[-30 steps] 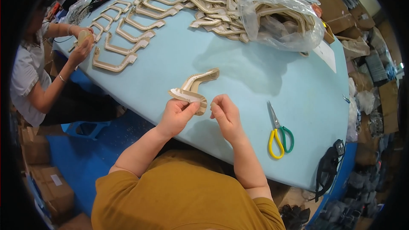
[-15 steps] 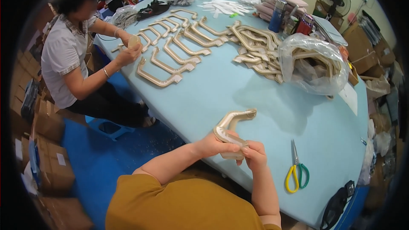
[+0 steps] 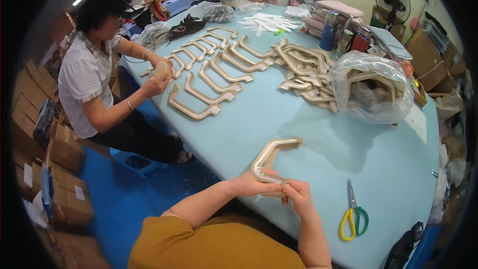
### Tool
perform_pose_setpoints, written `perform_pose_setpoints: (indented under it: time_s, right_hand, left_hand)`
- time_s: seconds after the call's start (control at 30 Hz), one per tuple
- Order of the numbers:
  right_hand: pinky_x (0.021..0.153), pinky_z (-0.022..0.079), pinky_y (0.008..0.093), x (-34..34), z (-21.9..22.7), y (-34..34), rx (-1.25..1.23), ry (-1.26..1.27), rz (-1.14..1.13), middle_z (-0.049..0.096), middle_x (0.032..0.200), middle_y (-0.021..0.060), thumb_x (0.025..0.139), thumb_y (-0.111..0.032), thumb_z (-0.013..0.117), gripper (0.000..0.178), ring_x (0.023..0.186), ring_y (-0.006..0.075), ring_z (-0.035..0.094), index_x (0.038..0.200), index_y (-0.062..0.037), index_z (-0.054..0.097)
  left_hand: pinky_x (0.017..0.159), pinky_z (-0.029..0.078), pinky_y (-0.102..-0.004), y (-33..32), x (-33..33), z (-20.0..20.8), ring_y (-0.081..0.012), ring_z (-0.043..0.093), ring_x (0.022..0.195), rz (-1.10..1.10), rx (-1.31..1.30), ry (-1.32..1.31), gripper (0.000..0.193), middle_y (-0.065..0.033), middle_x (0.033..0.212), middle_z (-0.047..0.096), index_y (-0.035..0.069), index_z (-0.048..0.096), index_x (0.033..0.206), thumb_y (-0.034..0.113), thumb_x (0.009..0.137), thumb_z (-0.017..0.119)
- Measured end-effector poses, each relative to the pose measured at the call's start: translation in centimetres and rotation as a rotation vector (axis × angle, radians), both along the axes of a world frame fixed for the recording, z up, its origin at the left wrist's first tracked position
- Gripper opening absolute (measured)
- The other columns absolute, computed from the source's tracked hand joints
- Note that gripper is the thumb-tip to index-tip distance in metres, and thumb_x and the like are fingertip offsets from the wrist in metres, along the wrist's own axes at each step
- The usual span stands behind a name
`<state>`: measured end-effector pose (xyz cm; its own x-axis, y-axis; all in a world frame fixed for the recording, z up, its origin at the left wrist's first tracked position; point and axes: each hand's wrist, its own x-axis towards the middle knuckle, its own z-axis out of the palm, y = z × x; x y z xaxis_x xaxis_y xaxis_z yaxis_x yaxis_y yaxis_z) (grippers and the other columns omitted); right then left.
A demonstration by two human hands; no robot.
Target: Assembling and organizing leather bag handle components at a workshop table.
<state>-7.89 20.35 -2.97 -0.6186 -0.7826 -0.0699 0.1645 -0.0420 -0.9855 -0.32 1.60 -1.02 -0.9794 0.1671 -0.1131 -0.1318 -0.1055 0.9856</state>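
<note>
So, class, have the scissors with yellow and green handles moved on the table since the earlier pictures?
No. Against the black strapped item at the table edge, the scissors keep their place; only the view has shifted.

From my end I see a bent tan strip with a white band along it, held left of the scissors, free end beyond their tip.
</note>
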Motion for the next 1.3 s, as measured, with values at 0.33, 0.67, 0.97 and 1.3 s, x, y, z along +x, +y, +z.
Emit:
perform_pose_setpoints:
  time_s: [0.33, 0.67, 0.97, 1.3]
  right_hand:
    - [0.054, 0.044, 0.0248, -1.2, -0.7, 1.0, -0.049, -0.162, -0.001, 0.057, 0.070, 0.0040, 0.088, -0.016, 0.058, 0.018, 0.059, 0.0111, 0.052, 0.076, -0.0022, 0.055]
    - [0.048, 0.039, 0.0277, -1.7, -1.5, -0.1, 0.108, 0.184, -0.256, 0.050, 0.060, 0.0028, 0.094, -0.023, 0.052, 0.029, 0.052, 0.0107, 0.048, 0.073, -0.0022, 0.052]
    - [0.052, 0.038, 0.0257, -3.0, -1.9, -0.2, 0.206, 0.123, -0.164, 0.048, 0.065, -0.0012, 0.093, -0.027, 0.054, 0.029, 0.060, 0.0091, 0.046, 0.076, -0.0044, 0.052]
    - [0.052, 0.038, 0.0248, -1.4, -0.6, -0.2, 0.072, -0.179, -0.178, 0.053, 0.069, -0.0008, 0.093, -0.026, 0.053, 0.023, 0.057, 0.0092, 0.047, 0.082, -0.0064, 0.056]
  left_hand:
    - [0.073, 0.044, -0.0279, 0.4, -1.7, -1.8, -0.0094, 0.053, 0.084, -0.152, 0.017, 0.034, 0.020, -0.0004, 0.087, 0.058, 0.005, 0.062, 0.099, 0.023, 0.093, 0.060]
    - [0.083, 0.049, -0.0290, 1.0, -3.3, -4.6, -0.0104, 0.058, 0.094, 0.070, 0.017, -0.077, 0.031, -0.0016, 0.097, 0.063, 0.006, 0.064, 0.107, 0.013, 0.078, 0.075]
    - [0.082, 0.048, -0.0277, 0.9, -4.4, -4.6, -0.0136, 0.060, 0.097, 0.079, 0.337, -0.185, 0.033, -0.0063, 0.106, 0.065, 0.002, 0.061, 0.113, 0.008, 0.082, 0.070]
    - [0.093, 0.047, -0.0321, 0.9, -3.8, -5.8, -0.0183, 0.060, 0.105, -0.125, 0.645, -0.132, 0.040, -0.0094, 0.116, 0.062, -0.001, 0.056, 0.124, 0.017, 0.089, 0.063]
